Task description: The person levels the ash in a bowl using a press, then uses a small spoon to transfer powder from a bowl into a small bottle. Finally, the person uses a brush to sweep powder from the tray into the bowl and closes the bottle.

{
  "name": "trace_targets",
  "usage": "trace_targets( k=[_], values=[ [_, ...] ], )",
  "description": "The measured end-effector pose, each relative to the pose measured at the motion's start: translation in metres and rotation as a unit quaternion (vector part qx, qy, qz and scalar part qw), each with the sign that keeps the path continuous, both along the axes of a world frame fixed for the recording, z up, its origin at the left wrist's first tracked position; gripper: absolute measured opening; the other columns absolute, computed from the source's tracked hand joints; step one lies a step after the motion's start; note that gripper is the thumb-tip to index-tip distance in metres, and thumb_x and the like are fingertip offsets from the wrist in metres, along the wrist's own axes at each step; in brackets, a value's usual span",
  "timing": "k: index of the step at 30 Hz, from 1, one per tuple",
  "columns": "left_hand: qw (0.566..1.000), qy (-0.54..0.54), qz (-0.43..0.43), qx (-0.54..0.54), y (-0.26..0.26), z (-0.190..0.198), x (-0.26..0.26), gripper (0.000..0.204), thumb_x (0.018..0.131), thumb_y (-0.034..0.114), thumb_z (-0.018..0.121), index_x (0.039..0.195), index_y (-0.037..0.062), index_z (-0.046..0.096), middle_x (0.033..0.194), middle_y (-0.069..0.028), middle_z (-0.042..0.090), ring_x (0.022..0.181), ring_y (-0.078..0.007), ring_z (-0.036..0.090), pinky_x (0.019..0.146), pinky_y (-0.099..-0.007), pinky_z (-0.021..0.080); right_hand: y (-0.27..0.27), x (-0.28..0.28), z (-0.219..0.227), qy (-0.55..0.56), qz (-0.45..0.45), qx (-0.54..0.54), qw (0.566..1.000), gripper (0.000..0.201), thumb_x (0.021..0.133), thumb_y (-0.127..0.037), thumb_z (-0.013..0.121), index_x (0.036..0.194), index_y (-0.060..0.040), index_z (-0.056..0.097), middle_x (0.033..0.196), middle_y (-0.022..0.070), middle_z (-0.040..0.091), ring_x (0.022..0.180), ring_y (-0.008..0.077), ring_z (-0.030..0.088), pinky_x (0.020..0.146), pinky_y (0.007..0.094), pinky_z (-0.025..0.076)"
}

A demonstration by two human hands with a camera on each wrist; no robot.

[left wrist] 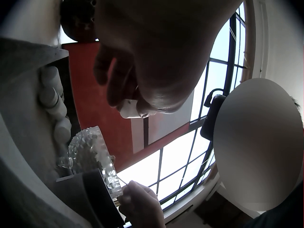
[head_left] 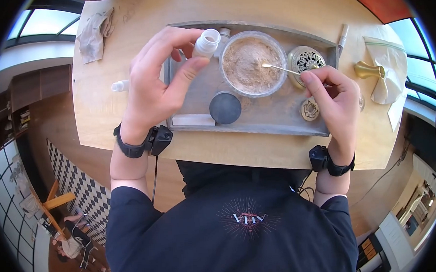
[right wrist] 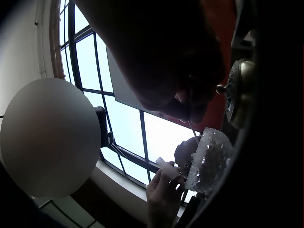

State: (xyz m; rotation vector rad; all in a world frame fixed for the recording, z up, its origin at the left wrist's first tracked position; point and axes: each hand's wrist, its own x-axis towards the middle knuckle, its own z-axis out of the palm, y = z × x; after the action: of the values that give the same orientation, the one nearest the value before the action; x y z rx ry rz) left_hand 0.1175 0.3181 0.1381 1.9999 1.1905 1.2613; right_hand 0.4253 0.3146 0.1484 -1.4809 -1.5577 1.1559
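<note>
My left hand holds a small white bottle between thumb and fingers, its uncapped mouth tilted up toward the head camera. My right hand pinches a thin stick with a small pale tip. That tip is over the brownish powder in a faceted clear glass bowl. In the left wrist view the bottle shows beneath the fingers. The bowl stands on a grey tray. Beside it are a brass burner with a pierced lid and a round dark disc.
On the tray lie a white strip, a brass lotus-patterned piece and several white bottles behind the bowl. A brass vase, clear plastic bag and marker pen are right; crumpled plastic and another bottle left.
</note>
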Motion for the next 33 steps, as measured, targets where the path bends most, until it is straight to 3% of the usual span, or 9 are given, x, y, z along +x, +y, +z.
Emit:
trace_targets(
  k=[8,14,26,33],
  values=[
    [1.0,0.004,-0.005,0.001,0.0,0.001,0.0,0.029,0.086,0.003,0.078,0.114,0.0045,0.072,0.095,-0.0059,0.071,0.08,-0.0175,0.064,0.069,-0.0291,0.047,0.0,-0.005,-0.007,-0.007,-0.001,0.002,1.0,0.016,0.095,-0.012,0.078,0.09,0.0021,0.075,0.065,-0.0077,0.054,0.061,0.0004,0.042,0.053,0.0203,0.03],
    [1.0,0.005,-0.009,0.003,-0.001,0.003,0.002,0.03,0.085,0.003,0.079,0.114,0.0051,0.073,0.095,-0.0057,0.07,0.08,-0.0172,0.062,0.069,-0.0291,0.047,0.001,-0.008,-0.011,0.009,0.011,-0.004,1.0,0.016,0.095,-0.014,0.078,0.09,0.0012,0.076,0.065,-0.0087,0.053,0.061,0.0004,0.041,0.053,0.0208,0.029],
    [0.995,0.089,-0.042,-0.03,-0.006,0.006,0.005,0.031,0.085,0.001,0.078,0.115,0.0024,0.074,0.103,-0.0077,0.068,0.08,-0.0169,0.057,0.07,-0.0285,0.047,0.0,-0.002,-0.003,0.109,-0.007,-0.019,0.994,0.016,0.097,-0.015,0.077,0.097,0.0014,0.075,0.077,-0.0053,0.065,0.066,0.0,0.049,0.057,0.0188,0.035],
    [0.991,0.121,-0.058,-0.004,-0.009,0.007,0.008,0.036,0.082,-0.001,0.079,0.117,0.0049,0.075,0.103,-0.0079,0.068,0.08,-0.0187,0.058,0.07,-0.0295,0.049,-0.003,-0.006,0.001,0.114,0.02,-0.02,0.993,0.014,0.097,-0.012,0.076,0.095,0.0015,0.075,0.074,-0.0074,0.061,0.065,-0.0005,0.046,0.056,0.0186,0.033]
  ],
)
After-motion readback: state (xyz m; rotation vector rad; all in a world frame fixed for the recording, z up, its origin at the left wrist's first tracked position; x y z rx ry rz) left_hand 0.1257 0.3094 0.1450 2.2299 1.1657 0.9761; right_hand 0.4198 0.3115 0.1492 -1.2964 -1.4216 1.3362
